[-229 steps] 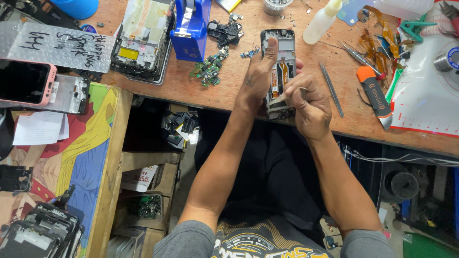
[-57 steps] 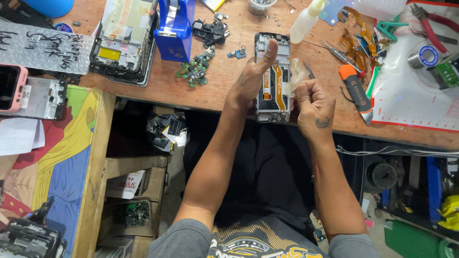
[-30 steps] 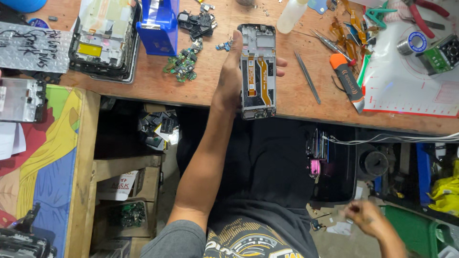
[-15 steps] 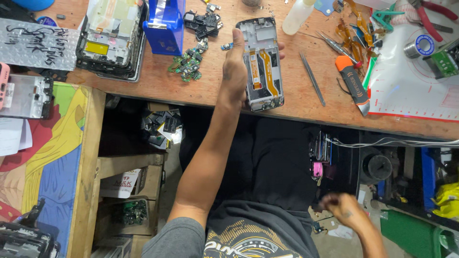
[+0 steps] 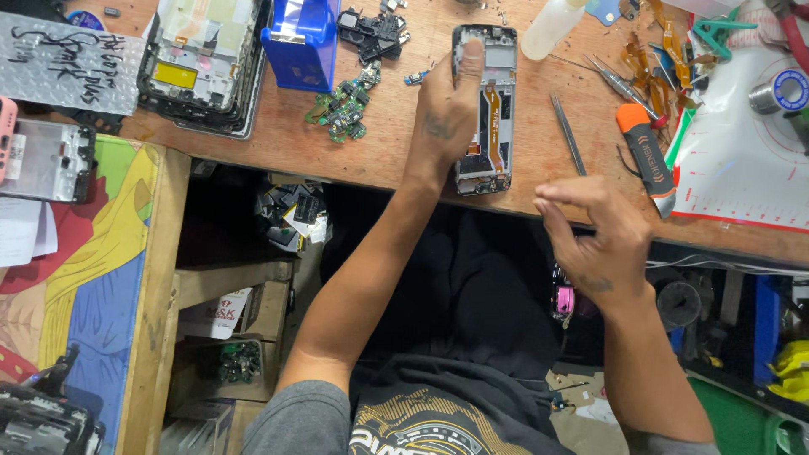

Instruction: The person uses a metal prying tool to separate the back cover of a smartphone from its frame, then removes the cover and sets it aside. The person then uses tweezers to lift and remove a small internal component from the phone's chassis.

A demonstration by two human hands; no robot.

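phone frame (image 5: 489, 109), rectangular, under left hand (image 5: 447, 109).

phone frame (image 5: 491, 109) partly under left hand (image 5: 445, 109)

A phone-repair workshop. A worn wooden workbench (image 5: 396, 143) carries an opened phone frame (image 5: 489, 109), a stack of stripped frames (image 5: 202, 63) at its left end, loose green circuit boards (image 5: 341, 109), tweezers (image 5: 567, 131), an orange-handled tool (image 5: 645, 156) and a solder reel (image 5: 779, 91) near its right edge.
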